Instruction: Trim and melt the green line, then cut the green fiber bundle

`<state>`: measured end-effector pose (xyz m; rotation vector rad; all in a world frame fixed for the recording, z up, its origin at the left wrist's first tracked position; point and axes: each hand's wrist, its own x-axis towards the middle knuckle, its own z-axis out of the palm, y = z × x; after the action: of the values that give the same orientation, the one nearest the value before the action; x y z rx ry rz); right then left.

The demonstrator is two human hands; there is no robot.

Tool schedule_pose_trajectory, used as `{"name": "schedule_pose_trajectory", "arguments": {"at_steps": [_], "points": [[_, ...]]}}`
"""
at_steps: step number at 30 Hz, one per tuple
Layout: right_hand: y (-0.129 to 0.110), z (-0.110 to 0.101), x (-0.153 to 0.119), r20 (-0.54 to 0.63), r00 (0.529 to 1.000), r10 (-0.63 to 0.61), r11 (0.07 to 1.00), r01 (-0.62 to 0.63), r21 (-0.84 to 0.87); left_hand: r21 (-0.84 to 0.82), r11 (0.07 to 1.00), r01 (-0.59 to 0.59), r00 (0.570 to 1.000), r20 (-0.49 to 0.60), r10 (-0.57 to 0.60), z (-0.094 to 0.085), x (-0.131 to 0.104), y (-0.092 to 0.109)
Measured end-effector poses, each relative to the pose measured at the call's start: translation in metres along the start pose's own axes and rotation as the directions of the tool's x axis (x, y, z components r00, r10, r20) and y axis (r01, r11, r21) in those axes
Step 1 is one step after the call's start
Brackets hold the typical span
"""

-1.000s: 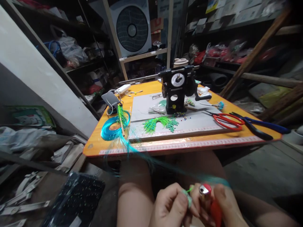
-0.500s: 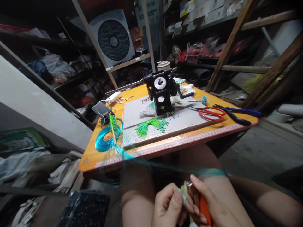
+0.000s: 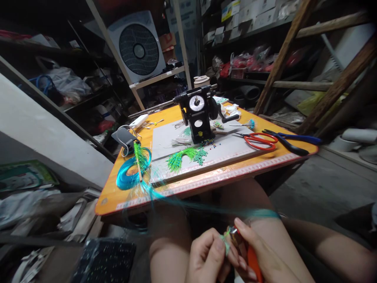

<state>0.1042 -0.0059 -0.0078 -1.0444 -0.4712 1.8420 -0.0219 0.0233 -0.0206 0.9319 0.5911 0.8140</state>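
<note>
Low over my lap, my left hand pinches a small green bead piece between thumb and fingers. My right hand grips a red lighter whose metal head touches that piece. A strand of teal thread runs from my hands up to a teal coil on the orange table.
On the table stand a black hand-crank winder, a grey board with green beaded strands, red scissors, blue-handled pliers and a phone stand. Shelves, a fan and wooden beams surround it. Clutter lies left.
The view has swung slightly left. My right hand turned the lighter, hiding more of its red body, and its head stays pressed at the green piece in my left fingers.
</note>
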Motion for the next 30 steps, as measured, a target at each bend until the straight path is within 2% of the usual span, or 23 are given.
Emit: {"name": "schedule_pose_trajectory", "arguments": {"at_steps": [14,24,27,30], "points": [[-0.008,0.003,-0.005,0.013,1.0,0.006,0.998,-0.005,-0.062,-0.006,1.0,0.02,1.0,0.01,-0.02,0.002,0.0,0.004],[-0.008,0.007,-0.007,-0.015,1.0,-0.023,0.985,0.02,-0.171,-0.004,1.0,-0.002,1.0,-0.028,0.002,0.006,0.001,0.006],[-0.015,0.0,-0.003,-0.068,0.994,-0.09,0.959,0.068,-0.275,-0.001,1.0,0.007,0.999,-0.049,-0.007,0.006,0.002,0.005],[-0.033,-0.02,0.006,-0.1,0.959,-0.266,0.864,0.191,-0.467,0.0,1.0,0.003,0.998,-0.062,-0.003,0.007,0.001,0.004]]}}
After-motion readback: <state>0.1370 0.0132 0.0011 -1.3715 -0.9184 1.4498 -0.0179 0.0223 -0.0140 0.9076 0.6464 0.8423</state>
